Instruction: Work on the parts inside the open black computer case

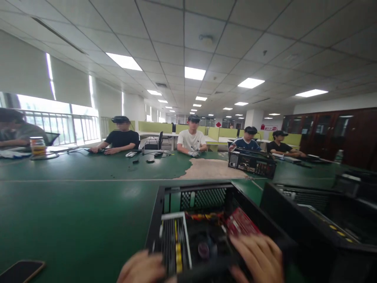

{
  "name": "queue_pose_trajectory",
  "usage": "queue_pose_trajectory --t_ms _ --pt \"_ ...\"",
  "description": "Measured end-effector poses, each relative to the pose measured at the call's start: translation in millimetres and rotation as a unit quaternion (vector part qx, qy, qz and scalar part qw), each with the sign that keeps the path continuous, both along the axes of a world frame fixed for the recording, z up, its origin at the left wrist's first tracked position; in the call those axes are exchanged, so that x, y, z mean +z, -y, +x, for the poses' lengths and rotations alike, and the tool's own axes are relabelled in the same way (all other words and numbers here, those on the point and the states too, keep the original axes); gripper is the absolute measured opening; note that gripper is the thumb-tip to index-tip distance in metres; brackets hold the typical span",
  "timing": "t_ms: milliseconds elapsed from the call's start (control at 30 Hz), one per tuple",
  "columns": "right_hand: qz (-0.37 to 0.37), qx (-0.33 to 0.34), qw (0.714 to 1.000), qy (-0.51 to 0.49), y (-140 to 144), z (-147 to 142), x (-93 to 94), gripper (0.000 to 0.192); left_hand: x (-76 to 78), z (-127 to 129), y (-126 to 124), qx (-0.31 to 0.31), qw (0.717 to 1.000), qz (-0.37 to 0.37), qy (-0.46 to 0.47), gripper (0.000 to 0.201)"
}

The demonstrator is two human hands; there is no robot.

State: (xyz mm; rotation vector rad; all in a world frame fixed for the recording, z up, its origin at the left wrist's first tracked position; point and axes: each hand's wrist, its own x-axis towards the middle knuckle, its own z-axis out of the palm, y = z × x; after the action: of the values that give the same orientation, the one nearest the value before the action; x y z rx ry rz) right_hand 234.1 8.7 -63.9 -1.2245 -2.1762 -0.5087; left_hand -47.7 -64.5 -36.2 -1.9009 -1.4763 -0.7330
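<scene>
Below, open computer case (pixel 165 204) with red card (pixel 242 222) inside; both hands' fingers spread, gripping nothing.

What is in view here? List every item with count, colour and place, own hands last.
open computer case: 1, black, near edge of the table, under the hands
red circuit card: 1, red, inside that case, right side
second computer case: 1, black, right of the first
third computer case: 1, black, farther back on the table
table: 1, green top with a worn bare patch
phone: 1, dark, bottom left corner
jar: 1, orange label, far left
seated people: 5, headsets on four, far side of the table
left hand: 1, at the case's near edge
right hand: 1, over the red card
</scene>
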Motion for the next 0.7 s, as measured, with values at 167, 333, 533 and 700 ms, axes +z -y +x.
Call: queue_pose_trajectory --t_ms 167,333,533,700 --pt "-0.225 -0.182 0.956 0.048 -90.3 -88.3 90.1 0.076 45.5 46.1 -85.2 0.05 0.996 -0.073 0.033 0.049" --pt "-0.294 -0.137 0.939 0.114 -84.9 -11.8 127.4 0.077 2.0 50.5 -73.0 -0.068 0.992 -0.103 0.034 0.045" --pt "-0.473 -0.26 0.841 -0.04 -83.9 143.8 100.7 0.115 -58.9 -64.6 -28.7 0.022 0.988 -0.132 0.081 0.034" --pt "-0.445 -0.228 0.865 -0.037 -73.2 134.5 90.2 0.108 -53.9 -116.5 -10.3 0.056 0.98 -0.159 0.104 0.036"
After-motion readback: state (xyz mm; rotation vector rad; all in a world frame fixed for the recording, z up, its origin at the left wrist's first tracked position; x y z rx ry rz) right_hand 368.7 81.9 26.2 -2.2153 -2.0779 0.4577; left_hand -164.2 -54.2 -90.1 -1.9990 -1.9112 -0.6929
